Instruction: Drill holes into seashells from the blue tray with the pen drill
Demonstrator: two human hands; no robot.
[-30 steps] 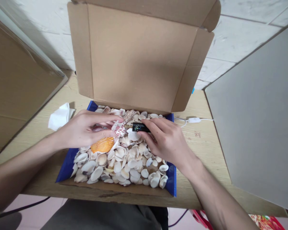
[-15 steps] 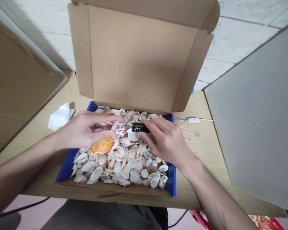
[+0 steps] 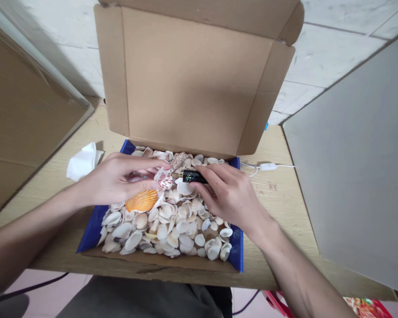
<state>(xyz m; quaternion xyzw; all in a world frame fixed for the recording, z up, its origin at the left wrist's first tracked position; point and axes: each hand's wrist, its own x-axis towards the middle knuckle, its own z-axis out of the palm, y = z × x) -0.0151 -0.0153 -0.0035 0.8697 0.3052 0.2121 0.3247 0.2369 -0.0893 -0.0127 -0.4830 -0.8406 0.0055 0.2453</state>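
An open cardboard box point(image 3: 96, 223) with a blue rim lies on the wooden table, filled with several pale seashells point(image 3: 172, 225). My left hand point(image 3: 116, 181) pinches a red-and-white patterned shell point(image 3: 166, 180) above the pile, next to an orange scallop shell point(image 3: 141, 201). My right hand point(image 3: 228, 194) grips a small black tool point(image 3: 192, 176) with a lit display. Its thin metal tip points left and touches the patterned shell.
The box's lid point(image 3: 192, 79) stands upright behind the shells. A crumpled white tissue point(image 3: 82, 160) lies at the left, a white cable with a switch point(image 3: 268, 166) at the right. A brown board point(image 3: 26, 110) and a grey board point(image 3: 358, 168) flank the table.
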